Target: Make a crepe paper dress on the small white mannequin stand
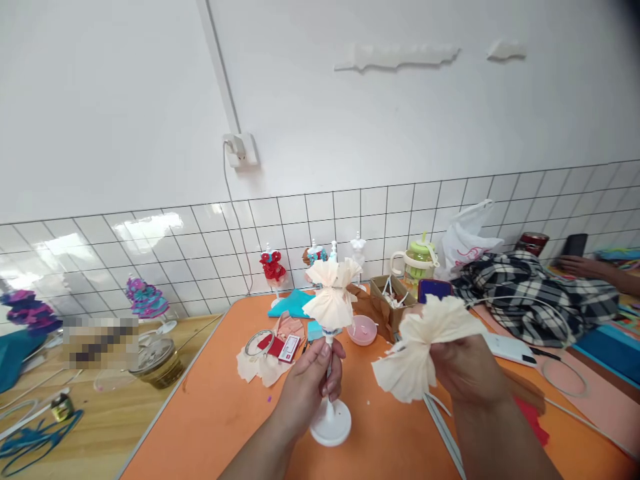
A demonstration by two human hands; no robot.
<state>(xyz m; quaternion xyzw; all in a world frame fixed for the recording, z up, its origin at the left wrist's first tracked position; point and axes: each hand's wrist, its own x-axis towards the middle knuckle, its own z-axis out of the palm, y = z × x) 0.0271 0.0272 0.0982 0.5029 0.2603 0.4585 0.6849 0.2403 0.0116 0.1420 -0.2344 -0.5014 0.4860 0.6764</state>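
Mannequin stand [330,420]: upright on the orange table [225,413], its round base planted, cream crepe-paper dress [331,293] tied at its top.
Left hand [311,387]: fingers closed round the stand's thin pole, apparently steadying it.
Right hand [467,367]: pinched on a loose crepe-paper ruffle [425,353], raised at 3 o'clock of the stand, just apart.
Beyond, 12 o'clock: pink bowl [362,329], cardboard box [390,303], finished red figure [273,268] by the tiled wall.
Far right, 2 o'clock: another person's hand [580,267].

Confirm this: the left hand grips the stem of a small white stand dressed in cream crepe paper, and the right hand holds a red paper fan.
Not quite. In the head view the right hand holds a cream paper fan, not a red one. The left hand does grip the white stand dressed in cream crepe paper.
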